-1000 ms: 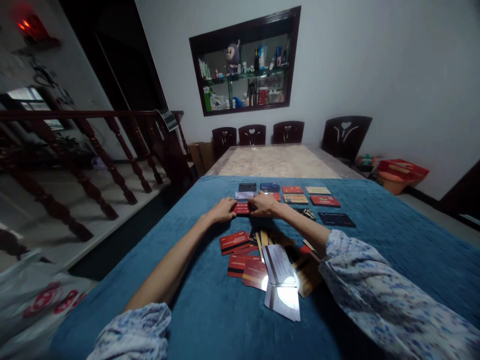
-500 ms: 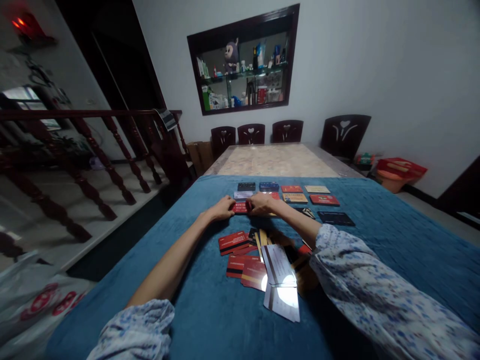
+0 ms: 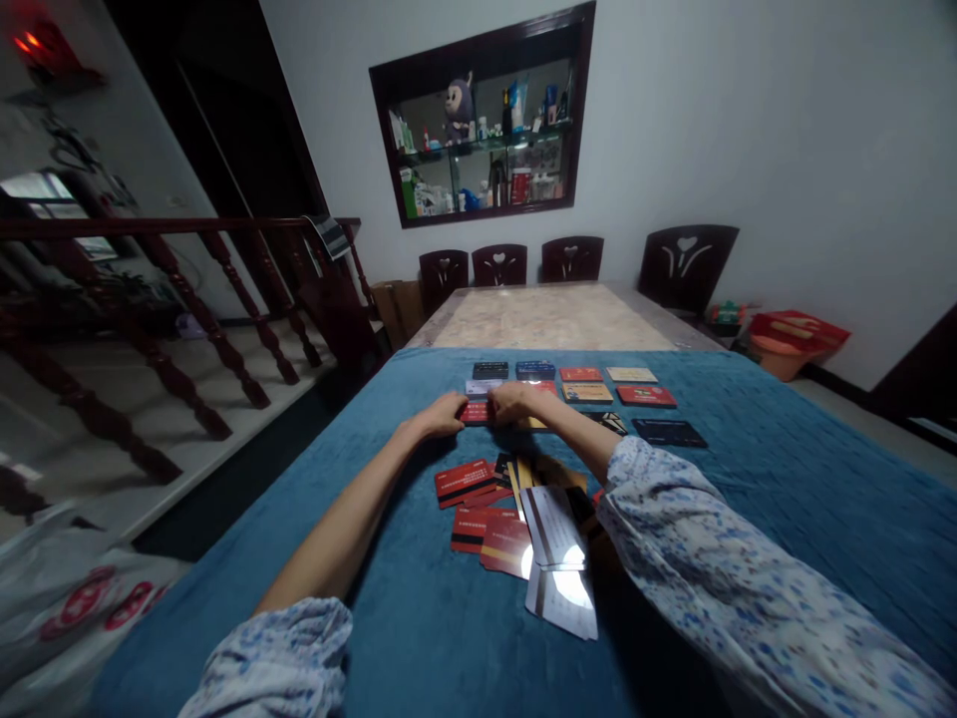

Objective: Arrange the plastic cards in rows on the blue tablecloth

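Observation:
Between my two hands lies a stack of red cards (image 3: 477,411) on the blue cloth. My left hand (image 3: 443,415) grips its left side, fingers closed at the edge. At its right end, my right hand (image 3: 514,403) has its fingers pressed together on the stack; it partly covers the neighbouring cards. A silvery card stack (image 3: 484,386) sits just behind. Nearer to me, a loose spread holds red cards (image 3: 465,483), gold and black cards, and silver cards (image 3: 553,529) with a bright glare. My right sleeve hides part of that spread.
Rows of sorted card stacks stand beyond my hands, among them a dark blue stack (image 3: 535,370), a red stack (image 3: 647,397) and a black one (image 3: 669,432). The blue cloth (image 3: 785,519) covers the near table. Chairs (image 3: 499,265) line the far end; a wooden railing (image 3: 179,319) runs left.
My right hand and forearm have shifted slightly left along the red stack, and its sleeve uncovers a little of the black card stack. My left hand stays at the stack's left end.

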`<action>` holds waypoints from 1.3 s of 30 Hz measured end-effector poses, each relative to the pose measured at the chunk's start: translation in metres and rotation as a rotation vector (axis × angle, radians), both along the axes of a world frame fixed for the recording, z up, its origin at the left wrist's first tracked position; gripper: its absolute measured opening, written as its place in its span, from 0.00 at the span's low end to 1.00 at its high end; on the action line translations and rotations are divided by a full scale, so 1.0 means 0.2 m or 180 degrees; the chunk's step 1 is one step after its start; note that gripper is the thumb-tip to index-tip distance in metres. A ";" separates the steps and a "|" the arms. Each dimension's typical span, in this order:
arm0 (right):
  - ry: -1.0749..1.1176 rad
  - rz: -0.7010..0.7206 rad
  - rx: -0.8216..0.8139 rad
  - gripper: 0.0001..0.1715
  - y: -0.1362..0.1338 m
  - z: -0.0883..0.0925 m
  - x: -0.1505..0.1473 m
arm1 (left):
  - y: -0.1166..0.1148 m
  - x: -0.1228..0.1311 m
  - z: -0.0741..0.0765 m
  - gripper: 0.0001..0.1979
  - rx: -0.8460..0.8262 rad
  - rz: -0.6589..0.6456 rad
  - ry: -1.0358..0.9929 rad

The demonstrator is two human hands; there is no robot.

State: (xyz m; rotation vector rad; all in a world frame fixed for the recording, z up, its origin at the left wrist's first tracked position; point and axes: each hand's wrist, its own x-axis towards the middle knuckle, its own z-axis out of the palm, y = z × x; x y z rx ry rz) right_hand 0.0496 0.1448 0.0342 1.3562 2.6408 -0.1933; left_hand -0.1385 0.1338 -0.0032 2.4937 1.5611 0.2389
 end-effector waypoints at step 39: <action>0.0224 0.0197 0.0915 0.26 -0.09 -0.04 0.18 | -0.27 0.03 -0.05 0.23 0.0734 0.0246 0.0024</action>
